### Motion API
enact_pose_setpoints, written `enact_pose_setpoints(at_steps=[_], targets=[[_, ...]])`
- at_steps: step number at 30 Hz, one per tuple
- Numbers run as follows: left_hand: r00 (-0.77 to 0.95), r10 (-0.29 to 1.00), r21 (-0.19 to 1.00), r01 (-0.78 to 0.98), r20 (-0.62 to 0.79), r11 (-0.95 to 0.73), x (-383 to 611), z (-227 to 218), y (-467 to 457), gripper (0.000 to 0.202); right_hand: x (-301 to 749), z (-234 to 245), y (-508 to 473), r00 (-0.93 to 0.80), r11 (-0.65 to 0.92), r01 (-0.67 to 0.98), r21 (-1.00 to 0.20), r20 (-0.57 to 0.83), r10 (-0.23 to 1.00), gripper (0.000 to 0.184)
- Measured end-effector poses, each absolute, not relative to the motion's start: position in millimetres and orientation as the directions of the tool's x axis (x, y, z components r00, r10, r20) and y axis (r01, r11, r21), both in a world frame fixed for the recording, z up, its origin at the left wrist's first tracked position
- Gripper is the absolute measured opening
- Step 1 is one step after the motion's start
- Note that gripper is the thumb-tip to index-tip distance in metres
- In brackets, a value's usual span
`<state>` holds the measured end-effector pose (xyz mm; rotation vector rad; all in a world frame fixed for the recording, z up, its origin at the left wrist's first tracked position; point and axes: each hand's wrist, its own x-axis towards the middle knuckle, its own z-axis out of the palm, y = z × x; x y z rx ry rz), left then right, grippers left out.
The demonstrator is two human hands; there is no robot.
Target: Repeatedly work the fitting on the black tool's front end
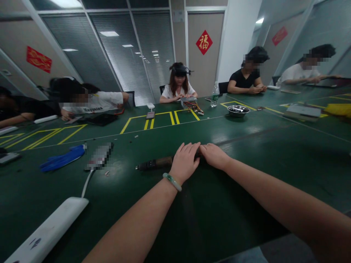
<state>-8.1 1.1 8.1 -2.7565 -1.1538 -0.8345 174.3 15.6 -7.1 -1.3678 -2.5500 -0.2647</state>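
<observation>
A dark electric screwdriver (pixel 157 163) lies on the green table with its thin metal tip pointing left. My left hand (pixel 185 160), a jade-coloured bangle at its wrist, is laid over the rear half of the tool, fingers closed across it and the thumb showing on the near side. At the tool's right end, my right hand (pixel 214 155) has its fingers curled over it, touching or nearly touching the left fingertips. Both palms and the tool's covered part are hidden from this angle.
To the left lie a blue glove (pixel 64 157), a phone (pixel 100 156) and a white power strip (pixel 52 228). Farther off are a steel bowl (pixel 238 111), a water bottle (pixel 215 95) and a grey box with wires (pixel 189 100). Several people sit around the table.
</observation>
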Motion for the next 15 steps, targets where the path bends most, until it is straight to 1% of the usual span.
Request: enact_pose_setpoints(at_steps=[2,3,6,8,11,12,13,15], targets=[[0.594,0.629,0.151,0.656,0.502,-0.739,-10.6,11.8,-1.1,0.052,176.0,-4.3,17.8,-0.521,0.523,0.849,0.077,0.291,0.802,0.022],[0.602,0.62,0.146,0.648,0.504,-0.748,-12.0,13.3,-2.0,0.051,179.9,-2.9,19.4,-0.502,0.5,0.862,0.086,0.286,0.816,0.02],[0.621,0.603,0.138,0.63,0.502,-0.764,-15.9,15.2,-2.6,0.051,211.6,0.5,24.0,-0.383,0.366,0.924,0.111,0.254,0.888,0.009],[0.627,0.602,0.138,0.627,0.494,-0.767,-17.5,13.8,-1.4,0.051,252.1,1.9,22.2,-0.256,0.232,0.965,0.124,0.235,0.938,0.009],[0.633,0.61,0.142,0.63,0.476,-0.764,-18.4,8.9,1.6,0.051,335.3,1.2,3.8,-0.036,0.015,0.994,0.11,0.19,0.981,0.015],[0.636,0.613,0.144,0.629,0.469,-0.764,-18.3,7.0,2.5,0.051,365.7,-0.2,-7.2,0.036,-0.054,0.993,0.101,0.174,0.984,0.017],[0.639,0.616,0.148,0.629,0.461,-0.763,-18.3,5.3,3.1,0.051,395.9,-2.2,-20.2,0.142,-0.162,0.982,0.096,0.194,0.971,0.018],[0.647,0.623,0.156,0.628,0.44,-0.763,-18.3,2.2,3.8,0.051,451.1,-8.1,-49.0,0.299,-0.325,0.94,0.101,0.214,0.93,0.024]])
